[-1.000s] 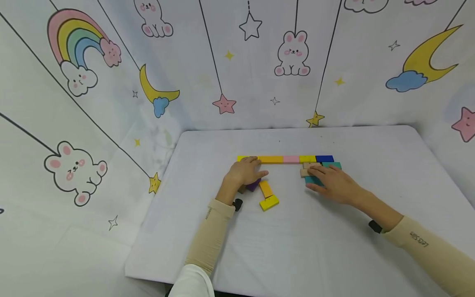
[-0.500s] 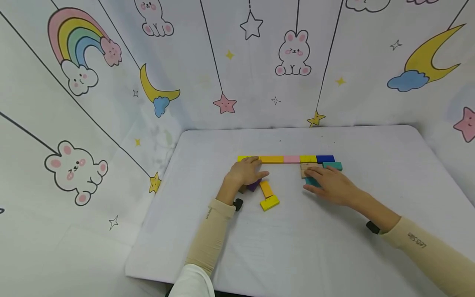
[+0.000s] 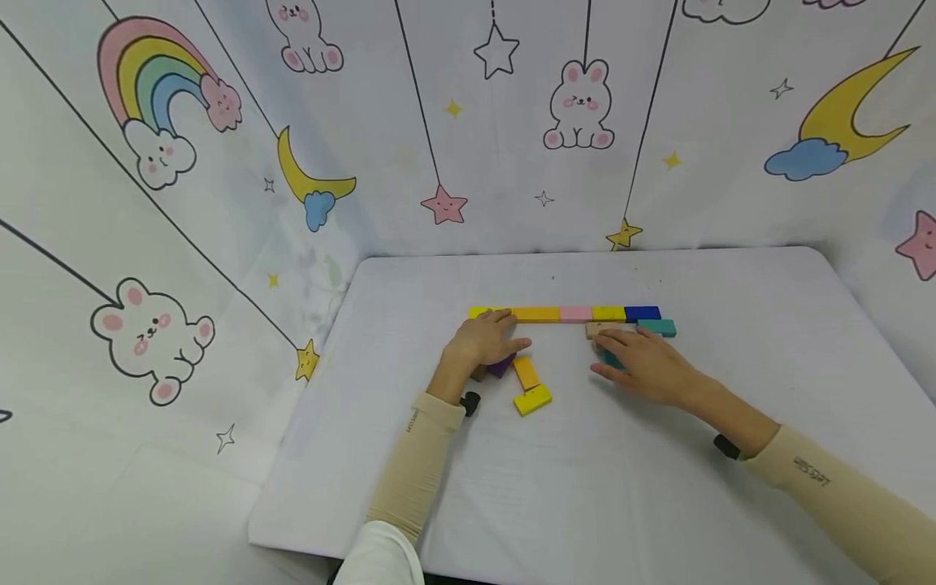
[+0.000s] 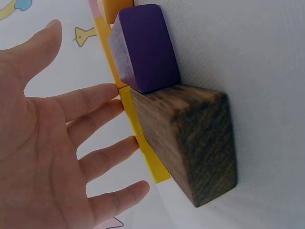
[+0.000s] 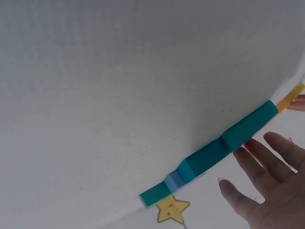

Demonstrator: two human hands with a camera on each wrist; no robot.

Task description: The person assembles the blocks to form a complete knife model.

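Observation:
In the head view a straight row runs from a yellow block [image 3: 477, 311] through an orange block [image 3: 537, 315], a pink block [image 3: 575, 314] and a second yellow block to a blue block [image 3: 643, 314]. My left hand [image 3: 483, 340] rests straight fingertips on the left yellow block. Beneath its palm side lie a dark brown wooden block [image 4: 205, 148] and a purple block [image 4: 147, 47]. My right hand [image 3: 651, 366] has its fingers extended over a pale wooden block [image 3: 601, 328] and a teal block [image 3: 609, 357], touching the wooden one. Its fingers partly cover both.
Another teal block [image 3: 656, 327] lies just below the row's right end. Between the hands, an orange block [image 3: 525, 373] touches or nearly touches a yellow block [image 3: 532, 400]. All lie on a white-covered table [image 3: 556, 487], with a patterned cloth wall [image 3: 512, 162] behind.
My right hand has slid slightly left, and the pale wooden block has shifted left away from the upper teal block. My left hand stays on the row's left end.

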